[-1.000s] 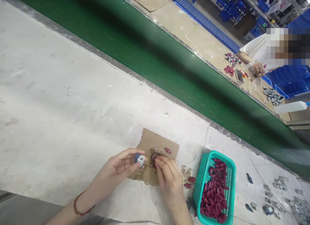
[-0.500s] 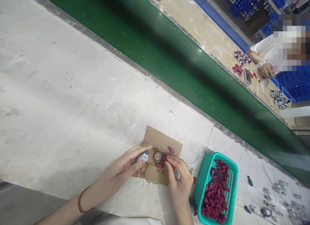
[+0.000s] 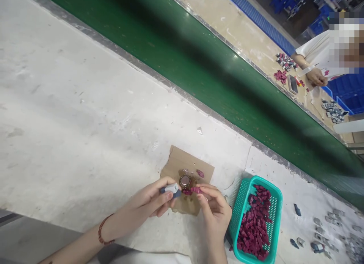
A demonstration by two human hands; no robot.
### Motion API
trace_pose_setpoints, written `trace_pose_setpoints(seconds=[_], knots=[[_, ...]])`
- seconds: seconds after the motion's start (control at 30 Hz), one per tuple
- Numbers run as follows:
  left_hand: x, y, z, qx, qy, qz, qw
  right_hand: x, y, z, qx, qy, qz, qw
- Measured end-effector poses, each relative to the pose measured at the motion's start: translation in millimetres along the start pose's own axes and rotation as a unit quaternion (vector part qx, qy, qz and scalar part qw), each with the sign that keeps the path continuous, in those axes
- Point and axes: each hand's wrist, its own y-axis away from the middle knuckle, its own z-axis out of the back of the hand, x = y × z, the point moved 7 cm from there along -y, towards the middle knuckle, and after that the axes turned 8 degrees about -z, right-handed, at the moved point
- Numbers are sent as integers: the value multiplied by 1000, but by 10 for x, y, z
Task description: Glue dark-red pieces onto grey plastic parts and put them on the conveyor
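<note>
My left hand (image 3: 155, 199) grips a small grey and dark blue plastic part (image 3: 171, 189) between thumb and fingers. Facing it, my right hand (image 3: 214, 207) pinches a small maroon plastic piece (image 3: 195, 189); a narrow gap separates the two parts. Below them lies a torn piece of cardboard (image 3: 178, 157). On the cardboard are a round metal-rimmed cap (image 3: 185, 181), one maroon piece (image 3: 200, 173) toward its far right, and another maroon piece (image 3: 187, 192) just below the cap.
A green perforated basket (image 3: 277, 218) of maroon pieces stands right of my right hand. Grey and blue parts (image 3: 318, 239) lie scattered beyond it. A green conveyor belt (image 3: 199, 66) runs diagonally past the table. Across it, a person's hand (image 3: 317, 77) works near heaped parts and a phone (image 3: 292, 84).
My left hand has turned the grey and blue part, and the thin rod seen near it earlier no longer shows. My right hand has lifted the maroon piece slightly off the cap's side.
</note>
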Motion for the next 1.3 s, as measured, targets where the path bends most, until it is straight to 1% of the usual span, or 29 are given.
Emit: trace_pose_setpoints(seconds=[0.07, 0.13, 0.23, 0.37, 0.5, 0.67, 0.8, 0.87, 0.93, 1.03, 1.1, 1.13, 1.2, 1.3], knots=[[-22, 8, -48, 23, 16, -3, 1000, 73, 20, -29, 18, -51, 7, 999], [-62, 17, -86, 42, 21, -16, 999, 159, 34, -66, 37, -78, 21, 996], [-101, 29, -125, 61, 23, -22, 998, 246, 42, -113, 58, -88, 34, 994], [-100, 41, -145, 68, 27, -15, 997, 288, 53, -164, 87, -87, 44, 991], [-97, 55, -147, 66, 16, -8, 998, 317, 67, -180, 103, -70, 61, 990], [-129, 85, -149, 71, -13, -20, 997, 435, 99, -171, 112, -18, 125, 986], [-124, 99, -132, 77, -61, -35, 995, 490, 176, -195, 136, 23, 175, 975], [-129, 93, -122, 79, -102, -40, 991, 497, 212, -194, 136, 39, 191, 971], [-164, 82, -117, 77, -163, -50, 982, 473, 216, -169, 122, 40, 174, 976], [-254, 69, -140, 75, -264, -71, 959, 364, 186, -117, 101, 20, 83, 991], [-304, 69, -181, 82, -300, -83, 947, 300, 189, -91, 96, 1, 35, 995], [-322, 70, -203, 86, -310, -89, 943, 282, 197, -82, 96, -7, 23, 995], [-353, 74, -244, 92, -324, -107, 936, 269, 217, -63, 93, -15, 18, 995], [-391, 61, -291, 96, -342, -139, 925, 286, 228, -55, 92, -7, 42, 995]])
